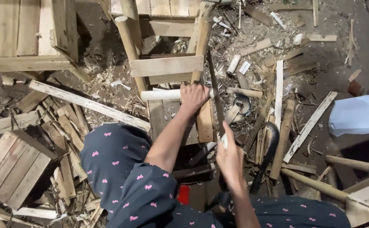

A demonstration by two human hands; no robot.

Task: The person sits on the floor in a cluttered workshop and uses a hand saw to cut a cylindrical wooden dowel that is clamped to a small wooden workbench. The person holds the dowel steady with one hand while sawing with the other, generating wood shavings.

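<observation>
1. Your left hand [194, 96] is wrapped around a pale round wooden rod [163, 95], pinning it crosswise on the plank [205, 122] below.
2. Your right hand [230, 158] is closed on the handle end of a long dark blade [215, 90], its edge crossing the rod just beside your left hand.
3. The rod looks whole: I see no finished cut, so the cutting seems barely begun.
4. Shavings [108, 78] and offcuts litter the floor; a wooden frame [166, 65] stands just beyond.
</observation>
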